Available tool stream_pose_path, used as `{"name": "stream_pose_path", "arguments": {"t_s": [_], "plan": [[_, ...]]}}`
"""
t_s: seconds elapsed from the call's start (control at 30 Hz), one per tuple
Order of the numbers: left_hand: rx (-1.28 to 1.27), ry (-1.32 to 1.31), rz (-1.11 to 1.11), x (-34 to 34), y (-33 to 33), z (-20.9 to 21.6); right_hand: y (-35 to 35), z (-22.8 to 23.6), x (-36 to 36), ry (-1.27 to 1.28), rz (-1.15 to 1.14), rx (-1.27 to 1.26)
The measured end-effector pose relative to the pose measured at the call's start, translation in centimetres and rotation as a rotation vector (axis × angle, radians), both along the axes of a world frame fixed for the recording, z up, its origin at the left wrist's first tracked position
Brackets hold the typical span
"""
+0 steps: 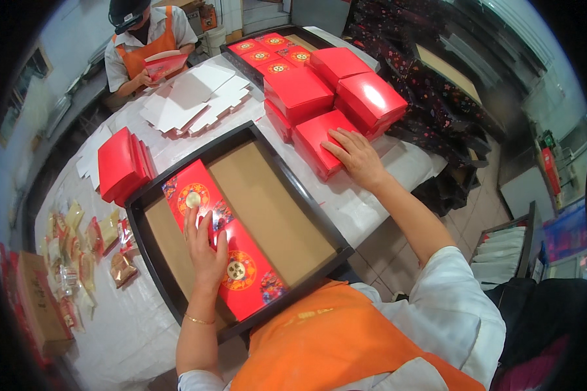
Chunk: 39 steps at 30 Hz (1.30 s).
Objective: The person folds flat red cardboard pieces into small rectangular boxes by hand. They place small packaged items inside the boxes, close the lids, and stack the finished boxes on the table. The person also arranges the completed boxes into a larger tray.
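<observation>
A black-rimmed tray (306,195) with a brown cardboard bottom lies on the table before me. Two red gift boxes (246,272) with round gold emblems and flower prints stand end to end along it. My left hand (205,257) rests on them near where they meet, fingers outstretched. Over to the right, my right hand (357,158) lies on a plain red box (316,138) at the near end of a stacked group, fingers spread across its top. My right thumb is hard to make out.
White flat cartons (192,98) and a second black tray (295,29) of red boxes lie at the back. Folded red boxes (122,166) stand left of my tray, beside small wrapped packets (72,254). A co-worker in an orange apron (147,47) holds a red carton.
</observation>
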<state>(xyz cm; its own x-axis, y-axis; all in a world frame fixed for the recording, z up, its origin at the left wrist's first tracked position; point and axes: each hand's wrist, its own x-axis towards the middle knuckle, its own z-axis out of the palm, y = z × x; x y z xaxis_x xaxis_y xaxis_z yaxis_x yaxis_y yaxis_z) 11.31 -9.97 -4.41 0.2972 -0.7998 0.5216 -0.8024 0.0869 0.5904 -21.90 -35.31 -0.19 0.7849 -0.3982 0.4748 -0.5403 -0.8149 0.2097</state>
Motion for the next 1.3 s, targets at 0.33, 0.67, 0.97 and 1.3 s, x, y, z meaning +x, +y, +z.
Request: {"name": "stream_pose_path", "arguments": {"t_s": [0.33, 0.67, 0.97, 1.3], "plan": [[-0.011, -0.03, 0.017, 0.0, 0.3, 1.0, 2.1, 7.0, -0.7, -0.558, -0.039, 0.325], [0.116, -0.15, 0.106, 1.2, 0.3, -1.5, 5.2, -1.0, 11.1, -1.168, 0.089, 1.325], [0.025, -0.094, 0.198, 2.7, 0.9, 0.7, 2.9, -2.8, 17.2, -0.79, 0.038, 1.085], [0.031, -0.031, 0.118, 1.6, -0.1, 0.7, -1.2, 6.7, 20.2, 0.531, 0.3, 1.031]]}}
